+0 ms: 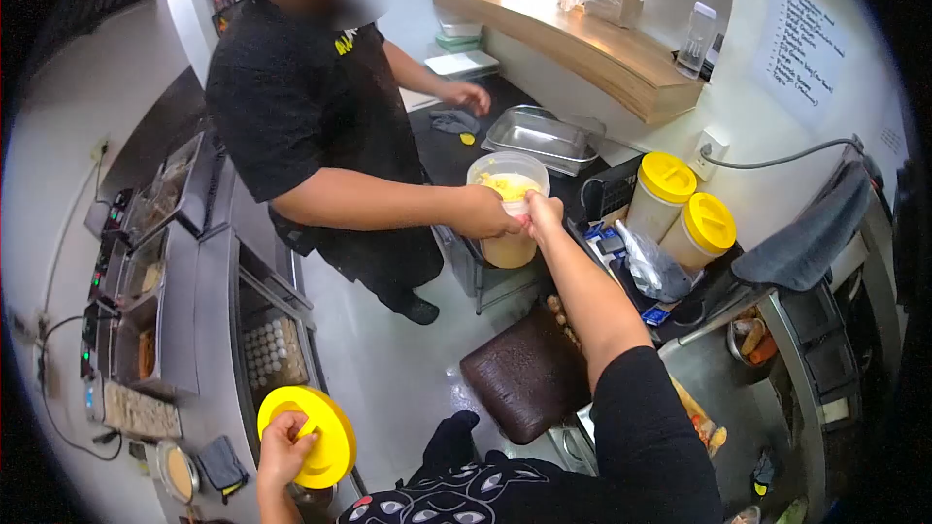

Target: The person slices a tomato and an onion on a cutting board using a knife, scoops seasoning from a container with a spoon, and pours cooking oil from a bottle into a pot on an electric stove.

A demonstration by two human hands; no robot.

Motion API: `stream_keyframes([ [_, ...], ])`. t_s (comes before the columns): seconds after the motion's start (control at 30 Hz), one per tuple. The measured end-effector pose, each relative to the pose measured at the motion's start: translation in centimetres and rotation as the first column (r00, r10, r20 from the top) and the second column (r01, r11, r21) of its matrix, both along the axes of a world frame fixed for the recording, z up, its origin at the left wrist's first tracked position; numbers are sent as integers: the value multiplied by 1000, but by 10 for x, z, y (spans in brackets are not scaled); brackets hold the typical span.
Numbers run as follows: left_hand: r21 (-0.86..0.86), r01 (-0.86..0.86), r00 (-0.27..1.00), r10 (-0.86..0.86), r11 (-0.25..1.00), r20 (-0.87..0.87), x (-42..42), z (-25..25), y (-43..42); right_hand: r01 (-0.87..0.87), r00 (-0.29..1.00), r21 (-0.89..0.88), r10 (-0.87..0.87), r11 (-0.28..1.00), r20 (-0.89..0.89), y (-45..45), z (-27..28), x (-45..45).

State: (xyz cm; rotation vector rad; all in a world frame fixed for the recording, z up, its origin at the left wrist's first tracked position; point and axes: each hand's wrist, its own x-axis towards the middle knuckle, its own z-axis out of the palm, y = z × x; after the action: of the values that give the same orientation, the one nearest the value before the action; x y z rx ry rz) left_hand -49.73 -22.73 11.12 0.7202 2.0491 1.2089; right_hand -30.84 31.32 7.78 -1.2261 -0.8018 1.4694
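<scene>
A clear round container (508, 247) with yellow and whitish contents is in the middle of the view, its top uncovered. My right hand (542, 211) grips its near right side at the rim. A co-worker's hand (482, 212) holds the same container right beside mine, their fingers close to my own. At the lower left, my left hand (287, 445) pinches the raised grip of a round yellow lid (330, 446), held apart from the container.
A co-worker in black (320, 116) stands opposite. Steel trays (544, 136) and yellow-lidded containers (663, 196) stand on the dark counter. A brown cushioned stool (524, 374) is below. Fryers (146, 330) line the left; a steel worktop (728, 378) is at right.
</scene>
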Motion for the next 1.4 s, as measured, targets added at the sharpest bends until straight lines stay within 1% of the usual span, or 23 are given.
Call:
stream_keyframes([
  [0.03, -20, 56, 997, -57, 998, -46, -9, 1, 18, 29, 998, 0, -29, 1000, 52, 8, -5, -12],
  [0.1, -51, 179, 972, -185, 982, -147, -24, 10, 64, 32, 999, -21, -31, 999, 21, 34, -10, -35],
  [0.13, -21, 193, 977, -194, 981, -89, -25, 16, 90, -23, 999, -46, 21, 999, -34, 41, -4, -42],
  [0.17, 33, 310, 941, -301, 950, -156, -33, 14, 114, -75, 993, -66, 69, 995, -92, 46, 2, -46],
  [0.23, -33, 558, 779, -537, 829, -324, -35, 41, 168, -227, 905, 16, 217, 974, -365, 72, -16, -52],
  [0.27, -16, 640, 702, -594, 768, -394, -34, 53, 196, -255, 956, -13, 250, 967, -151, 44, 22, -40],
  [0.3, -1, 718, 618, -637, 696, -461, -30, 64, 225, -313, 950, 13, 313, 950, 15, 43, 22, -33],
  [0.37, 15, 858, 400, -650, 513, -645, -19, 88, 284, -404, 914, 34, 402, 914, 55, 19, 25, -5],
  [0.43, 14, 935, 225, -565, 353, -794, -4, 108, 345, -494, 866, 84, 480, 866, 144, -24, 37, 38],
  [0.5, 44, 966, 148, -404, 254, -903, 18, 130, 407, -506, 835, 82, 464, 858, 295, -73, 60, 86],
  [0.57, 44, 991, 76, -248, 129, -966, 44, 152, 476, -427, 863, 147, 354, 892, 362, -121, 71, 135],
  [0.67, 60, 998, 60, -16, 32, -998, 94, 181, 585, -87, 932, 204, 8, 975, 364, -197, 74, 199],
  [0.77, 18, 975, -18, 159, 220, -987, 147, 210, 669, 270, 851, 197, -330, 942, 408, -280, 96, 238],
  [0.83, -30, 973, -43, 53, 227, -998, 173, 210, 736, 441, 741, 215, -489, 871, 460, -334, 102, 254],
  [0.87, -129, 904, -105, -81, 407, -991, 191, 222, 738, 510, 676, 215, -542, 833, 500, -361, 107, 260],
  [0.9, -242, 811, -248, -63, 532, -967, 201, 212, 794, 562, 635, 206, -578, 801, 513, -386, 114, 262],
  [0.93, -214, 848, -245, 1, 485, -970, 201, 203, 833, 626, 582, 199, -621, 754, 525, -409, 118, 263],
  [1.03, -302, 837, -318, -44, 455, -947, 237, 189, 916, 779, 424, 131, -670, 613, 610, -479, 126, 262],
  [1.13, -315, 827, -328, -55, 466, -943, 263, 189, 952, 895, 302, 100, -757, 434, 580, -530, 128, 256],
  [1.27, -283, 796, -292, -71, 534, -954, 251, 201, 953, 939, 201, 103, -767, 328, 610, -574, 140, 252],
  [1.3, -222, 816, -224, -62, 534, -973, 247, 204, 945, 944, 184, 111, -773, 312, 607, -587, 143, 256],
  [1.33, -101, 858, -95, -39, 503, -995, 246, 205, 929, 947, 163, 126, -778, 296, 607, -600, 144, 258],
  [1.4, 344, 884, 364, -7, 316, -931, 258, 210, 854, 947, 143, 153, -799, 281, 584, -628, 144, 263],
])
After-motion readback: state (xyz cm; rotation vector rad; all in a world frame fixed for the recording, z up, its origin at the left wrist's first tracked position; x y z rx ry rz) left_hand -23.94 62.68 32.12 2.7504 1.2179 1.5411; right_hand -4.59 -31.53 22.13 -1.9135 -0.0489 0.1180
